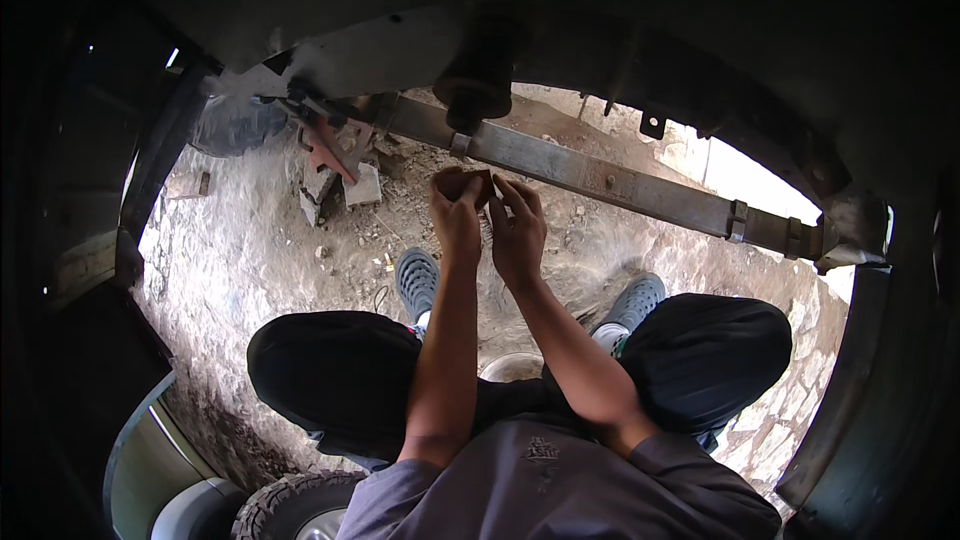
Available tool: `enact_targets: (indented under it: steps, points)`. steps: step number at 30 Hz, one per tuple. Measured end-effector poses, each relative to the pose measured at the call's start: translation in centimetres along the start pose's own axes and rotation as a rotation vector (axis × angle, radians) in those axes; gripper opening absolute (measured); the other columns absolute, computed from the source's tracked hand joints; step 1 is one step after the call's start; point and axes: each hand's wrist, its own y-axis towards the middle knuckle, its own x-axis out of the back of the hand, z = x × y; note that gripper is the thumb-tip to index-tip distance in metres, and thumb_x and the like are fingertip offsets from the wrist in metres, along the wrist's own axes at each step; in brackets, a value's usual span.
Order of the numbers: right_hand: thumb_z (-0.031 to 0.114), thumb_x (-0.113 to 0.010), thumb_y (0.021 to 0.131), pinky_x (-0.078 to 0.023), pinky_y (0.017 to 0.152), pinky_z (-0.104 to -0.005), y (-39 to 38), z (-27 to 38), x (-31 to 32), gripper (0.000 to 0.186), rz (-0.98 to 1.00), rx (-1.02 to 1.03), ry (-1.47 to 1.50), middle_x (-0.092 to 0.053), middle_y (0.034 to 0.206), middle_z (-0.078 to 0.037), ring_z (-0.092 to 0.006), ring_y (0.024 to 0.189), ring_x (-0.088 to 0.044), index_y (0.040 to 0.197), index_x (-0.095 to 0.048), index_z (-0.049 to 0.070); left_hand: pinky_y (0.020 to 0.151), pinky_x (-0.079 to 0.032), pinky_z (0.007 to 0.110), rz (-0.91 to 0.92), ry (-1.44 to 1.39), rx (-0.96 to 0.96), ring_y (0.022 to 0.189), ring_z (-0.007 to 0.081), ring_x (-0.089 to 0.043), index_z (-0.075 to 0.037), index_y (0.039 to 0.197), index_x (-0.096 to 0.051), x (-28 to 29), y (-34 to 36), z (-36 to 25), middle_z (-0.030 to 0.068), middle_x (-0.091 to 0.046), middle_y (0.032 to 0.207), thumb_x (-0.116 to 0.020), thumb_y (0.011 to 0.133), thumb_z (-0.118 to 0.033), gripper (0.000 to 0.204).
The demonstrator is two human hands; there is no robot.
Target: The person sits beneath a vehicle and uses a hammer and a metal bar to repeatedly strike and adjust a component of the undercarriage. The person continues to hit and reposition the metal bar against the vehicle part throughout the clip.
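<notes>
In front of me, below a dark cylindrical part [478, 80], my left hand [456, 218] grips a small, flat reddish-brown piece [482, 184]. It looks like folded sandpaper, but its kind is not certain. The fingers of my right hand [519, 232] are bent and pressed to the right end of the same piece. Just beyond both hands runs a long metal bar [570, 168], apart from them, with a bolt and clamps on it.
Dark vehicle body panels surround me on all sides. A red jack stand [328, 148] stands by broken blocks [362, 184] at the far left. Rubble lies on the dirt floor around my grey clogs [417, 280]. A tyre [290, 505] is at the lower left.
</notes>
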Motion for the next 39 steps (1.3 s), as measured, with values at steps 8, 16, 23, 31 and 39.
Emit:
enact_targets:
  steps: [8,16,23,31,39]
  points:
    - [-0.001,-0.061,0.094,-0.056,0.076,-0.0335,1.4,1.1,2.0,0.025,-0.082,-0.056,0.165,-0.073,0.106,-0.011,-0.0246,0.089,-0.072,0.108,-0.079,0.009,0.084,-0.06,0.039,-0.013,0.244,-0.091,0.097,0.0274,-0.072,-0.012,0.131,-0.053,-1.5,5.1,-4.8,0.0161,-0.069,0.11,-0.065,0.097,0.001,0.039]
    - [-0.003,-0.059,0.09,-0.055,0.077,-0.0316,1.6,-0.7,1.5,0.027,-0.087,-0.04,0.176,-0.074,0.1,-0.011,-0.0232,0.085,-0.072,0.104,-0.079,0.009,0.088,-0.057,0.044,0.08,0.853,-0.402,0.104,0.0384,-0.073,-0.011,0.142,-0.049,0.9,10.5,-2.3,0.0233,-0.073,0.114,-0.068,0.09,-0.002,0.056]
    - [-0.004,-0.059,0.088,-0.054,0.075,-0.0307,1.7,-0.2,1.7,0.028,-0.063,-0.096,0.148,-0.075,0.1,-0.01,-0.0233,0.083,-0.072,0.102,-0.079,0.01,0.086,-0.055,0.042,0.118,0.808,-0.307,0.095,0.0301,-0.071,-0.011,0.113,-0.062,-0.4,8.4,-4.9,0.0118,-0.071,0.104,-0.083,0.081,-0.013,0.039]
    - [-0.004,-0.06,0.088,-0.055,0.073,-0.0319,1.8,-0.6,1.8,0.027,-0.083,-0.06,0.137,-0.075,0.101,-0.009,-0.0229,0.084,-0.072,0.101,-0.08,0.01,0.078,-0.06,0.04,0.038,0.785,-0.255,0.091,0.0269,-0.074,-0.009,0.109,-0.066,0.2,7.8,-5.1,0.0124,-0.074,0.104,-0.092,0.072,-0.013,0.046]
    - [-0.006,-0.06,0.086,-0.056,0.081,-0.0339,1.9,-1.7,1.0,0.028,-0.075,-0.11,0.171,-0.076,0.102,-0.01,-0.0256,0.09,-0.074,0.099,-0.08,0.009,0.053,-0.059,0.028,0.343,0.419,0.059,0.068,0.017,-0.073,-0.001,0.107,-0.059,2.4,9.4,-4.7,0.0113,-0.076,0.094,-0.082,0.084,-0.006,0.033]
